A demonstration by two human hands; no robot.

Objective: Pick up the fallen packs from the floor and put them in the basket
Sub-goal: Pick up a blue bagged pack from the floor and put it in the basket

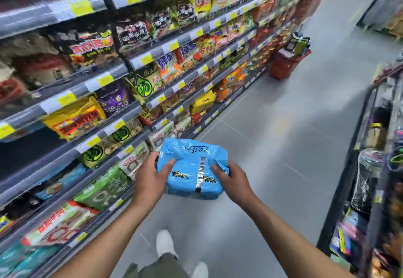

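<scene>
A light blue multi-pack of noodles is held at waist height over the aisle floor. My left hand grips its left side, thumb on top. My right hand grips its right side. Far down the aisle on the floor stands a red shopping basket, with several packs piled in it. The basket is well beyond the pack, up and to the right in the view. No other fallen pack shows on the floor.
Shelves full of noodle packs run along the left. A black rack of goods stands at the right. The grey tiled floor runs between them toward the basket. My white shoes are below.
</scene>
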